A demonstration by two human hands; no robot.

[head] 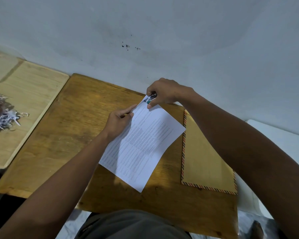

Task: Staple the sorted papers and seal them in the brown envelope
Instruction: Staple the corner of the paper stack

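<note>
The papers (141,144) are laid slantwise on the wooden board (67,135), their right corner overlapping the brown envelope (204,159), which lies flat at the board's right side. The far corner of the papers is clamped by a stapler (150,99), which is grasped in the right hand (164,94). The left edge near that corner is pinched by the left hand (119,121). Shredded paper (2,116) is heaped on a paler tray (33,94) to the left.

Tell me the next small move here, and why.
Probably squeeze the stapler shut: the right hand already has it over the far corner of the papers, while the left hand pins that edge. The brown envelope lies beside them, unused.
</note>
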